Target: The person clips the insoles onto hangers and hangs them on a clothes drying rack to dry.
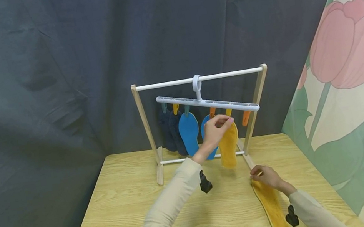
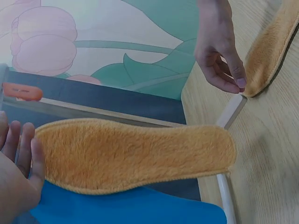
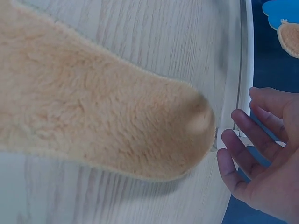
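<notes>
A fuzzy yellow insole point(image 1: 229, 147) hangs below a yellow clothespin point(image 1: 228, 112) on the grey hanger point(image 1: 215, 103). My left hand point(image 1: 217, 128) pinches it near the top edge; in the left wrist view my left fingers point(image 2: 37, 163) overlap that end, and the thumb is hidden. A second yellow insole point(image 1: 273, 209) lies on the table. At its far end is my right hand point(image 1: 267, 176). In the right wrist view the right fingers point(image 3: 252, 135) are loosely bent and spread, a small gap from the insole's rounded end point(image 3: 187, 135).
Two dark insoles point(image 1: 178, 133) and two blue insoles point(image 1: 189, 133) hang farther left. An orange clothespin point(image 1: 246, 117) at the hanger's right end holds nothing. The hanger tilts down rightward from the rack's white bar point(image 1: 164, 85). A wooden foot point(image 1: 249, 160) stands near my right hand.
</notes>
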A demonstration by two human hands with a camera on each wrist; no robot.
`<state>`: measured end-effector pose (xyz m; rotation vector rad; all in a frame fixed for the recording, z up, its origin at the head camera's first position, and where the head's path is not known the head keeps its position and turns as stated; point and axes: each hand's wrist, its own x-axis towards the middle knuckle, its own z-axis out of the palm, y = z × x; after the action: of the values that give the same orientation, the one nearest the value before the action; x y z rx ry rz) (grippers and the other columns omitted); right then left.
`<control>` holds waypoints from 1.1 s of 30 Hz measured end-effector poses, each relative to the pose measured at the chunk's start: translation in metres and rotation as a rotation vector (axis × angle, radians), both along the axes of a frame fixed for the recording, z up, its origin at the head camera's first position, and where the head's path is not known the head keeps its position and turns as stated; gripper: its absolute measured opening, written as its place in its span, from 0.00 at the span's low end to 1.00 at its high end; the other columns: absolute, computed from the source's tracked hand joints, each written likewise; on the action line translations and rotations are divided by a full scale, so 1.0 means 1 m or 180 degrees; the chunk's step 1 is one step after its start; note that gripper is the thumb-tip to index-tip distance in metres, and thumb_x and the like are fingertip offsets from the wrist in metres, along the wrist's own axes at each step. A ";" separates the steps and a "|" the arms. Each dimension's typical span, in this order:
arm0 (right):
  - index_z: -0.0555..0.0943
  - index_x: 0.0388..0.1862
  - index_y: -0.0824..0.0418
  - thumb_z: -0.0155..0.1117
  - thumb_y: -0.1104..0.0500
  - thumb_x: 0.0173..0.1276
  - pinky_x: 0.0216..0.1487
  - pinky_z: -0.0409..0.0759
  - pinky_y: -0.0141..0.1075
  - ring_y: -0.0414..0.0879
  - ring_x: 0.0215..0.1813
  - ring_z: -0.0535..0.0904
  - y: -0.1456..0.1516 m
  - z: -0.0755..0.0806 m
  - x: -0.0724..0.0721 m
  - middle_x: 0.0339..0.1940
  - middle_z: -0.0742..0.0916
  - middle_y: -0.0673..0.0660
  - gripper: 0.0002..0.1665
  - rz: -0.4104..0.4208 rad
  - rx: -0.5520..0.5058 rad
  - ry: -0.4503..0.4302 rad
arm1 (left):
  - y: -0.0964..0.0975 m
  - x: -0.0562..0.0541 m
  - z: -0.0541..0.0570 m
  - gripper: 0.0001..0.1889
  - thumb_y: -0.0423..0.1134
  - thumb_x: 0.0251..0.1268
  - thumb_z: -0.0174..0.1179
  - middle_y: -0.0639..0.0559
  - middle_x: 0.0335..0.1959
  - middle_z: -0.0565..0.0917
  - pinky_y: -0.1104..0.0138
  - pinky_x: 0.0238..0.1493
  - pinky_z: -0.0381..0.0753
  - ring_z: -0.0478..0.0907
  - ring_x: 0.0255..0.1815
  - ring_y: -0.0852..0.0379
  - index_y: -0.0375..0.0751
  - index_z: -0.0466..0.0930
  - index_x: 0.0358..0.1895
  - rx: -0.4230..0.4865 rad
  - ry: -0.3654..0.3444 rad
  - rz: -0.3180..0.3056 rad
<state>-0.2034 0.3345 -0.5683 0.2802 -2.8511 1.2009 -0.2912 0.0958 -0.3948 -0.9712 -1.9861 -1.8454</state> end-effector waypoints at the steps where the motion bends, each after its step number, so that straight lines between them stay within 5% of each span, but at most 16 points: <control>1: 0.81 0.40 0.69 0.66 0.67 0.68 0.38 0.82 0.38 0.53 0.39 0.81 0.001 0.000 0.001 0.37 0.86 0.58 0.05 -0.0002 -0.0010 -0.0001 | 0.002 0.001 0.000 0.11 0.39 0.69 0.64 0.46 0.38 0.86 0.70 0.44 0.82 0.82 0.37 0.61 0.35 0.85 0.47 0.0001 -0.0039 -0.0041; 13: 0.81 0.40 0.70 0.67 0.67 0.67 0.38 0.82 0.38 0.53 0.40 0.81 0.004 -0.005 0.005 0.37 0.85 0.58 0.06 -0.0022 -0.0008 0.0007 | 0.020 0.009 0.007 0.19 0.41 0.71 0.62 0.48 0.57 0.82 0.59 0.41 0.86 0.86 0.42 0.45 0.41 0.79 0.62 -0.0178 -0.0583 -0.0507; 21: 0.81 0.40 0.70 0.65 0.69 0.68 0.41 0.82 0.40 0.52 0.41 0.80 0.003 -0.008 0.008 0.37 0.85 0.58 0.04 -0.0047 -0.0029 -0.0061 | 0.037 0.012 0.013 0.25 0.41 0.72 0.61 0.46 0.65 0.77 0.63 0.35 0.87 0.86 0.34 0.57 0.39 0.72 0.69 -0.0292 -0.0597 -0.0606; 25: 0.81 0.40 0.70 0.65 0.68 0.68 0.40 0.82 0.39 0.51 0.41 0.80 0.003 -0.010 0.009 0.37 0.85 0.58 0.05 -0.0024 -0.0062 -0.0074 | 0.042 0.010 0.012 0.24 0.38 0.73 0.60 0.43 0.64 0.77 0.66 0.32 0.86 0.86 0.37 0.54 0.37 0.71 0.68 -0.0237 -0.0557 -0.0700; 33: 0.81 0.40 0.70 0.66 0.68 0.67 0.40 0.82 0.38 0.53 0.41 0.81 0.005 -0.009 0.011 0.37 0.85 0.59 0.05 -0.0069 -0.0091 -0.0058 | 0.045 0.011 0.017 0.23 0.39 0.73 0.60 0.43 0.60 0.79 0.63 0.33 0.87 0.83 0.30 0.65 0.39 0.72 0.68 -0.0242 -0.0508 -0.0696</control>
<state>-0.1921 0.3397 -0.5770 0.2381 -2.8419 1.2456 -0.2802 0.1410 -0.3775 -1.1361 -2.1303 -2.0321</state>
